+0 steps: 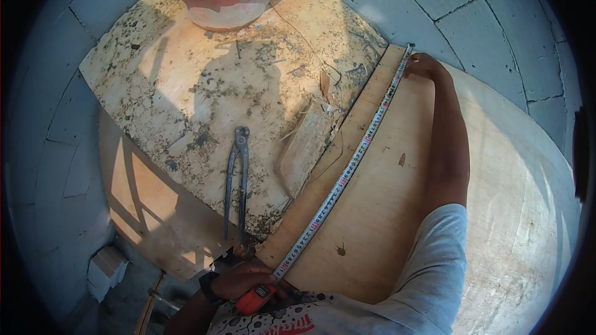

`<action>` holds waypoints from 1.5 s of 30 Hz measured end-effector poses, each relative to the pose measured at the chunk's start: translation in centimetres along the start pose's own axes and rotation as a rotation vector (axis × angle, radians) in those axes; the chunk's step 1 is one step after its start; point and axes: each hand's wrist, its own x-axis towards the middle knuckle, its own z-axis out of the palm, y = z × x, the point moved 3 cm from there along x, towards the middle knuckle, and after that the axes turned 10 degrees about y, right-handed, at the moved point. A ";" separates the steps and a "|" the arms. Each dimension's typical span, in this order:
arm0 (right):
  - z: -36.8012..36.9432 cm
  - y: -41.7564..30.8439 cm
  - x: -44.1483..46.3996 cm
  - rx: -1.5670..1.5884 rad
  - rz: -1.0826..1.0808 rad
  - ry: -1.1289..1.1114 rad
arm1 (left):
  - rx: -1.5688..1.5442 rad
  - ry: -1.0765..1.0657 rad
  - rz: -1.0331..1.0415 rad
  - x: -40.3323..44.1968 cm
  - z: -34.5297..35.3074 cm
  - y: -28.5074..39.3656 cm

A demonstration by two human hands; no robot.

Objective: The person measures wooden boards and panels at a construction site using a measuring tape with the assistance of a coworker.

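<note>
A tape measure (343, 177) is drawn out diagonally across a pale plywood sheet (472, 167), running along a strip near the sheet's left edge. Its red case (253, 299) sits in my left hand (239, 280), close to my body at the bottom. At the far top corner of the sheet, my right hand (423, 67) has its fingers curled at the tape's end; the fingertips are small and partly hidden. To the left of the tape, steel end-cutting pincers (238, 174) with long handles lie on a dirty, cement-spotted board (205, 118), apart from both hands.
A bucket (230, 9) with a yellow-green cord round its rim stands on the dirty board. A scrap of wood (302, 149) and several nails and bits of wire lie there too. Grey block walls (490, 31) surround the boards. White blocks (107, 270) are at lower left.
</note>
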 end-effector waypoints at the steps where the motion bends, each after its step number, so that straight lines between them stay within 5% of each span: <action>1: -0.2 -0.3 -0.1 -0.009 0.011 -0.025 | -0.024 -0.003 -0.014 0.0 0.0 0.0; 10: 0.3 0.4 -0.1 0.051 -0.032 0.143 | -0.034 -0.016 0.004 0.0 -0.1 -0.1; 16: -0.1 -0.5 0.4 -0.157 0.006 -0.015 | 0.031 -0.028 0.011 -0.1 0.1 0.4; 28: 0.0 1.0 0.9 0.065 -0.013 -0.048 | -0.002 -0.036 0.027 0.1 -0.1 0.0; 45: -1.7 -1.9 -1.8 -0.096 0.013 -0.035 | -0.084 -0.010 -0.044 -0.1 0.2 0.1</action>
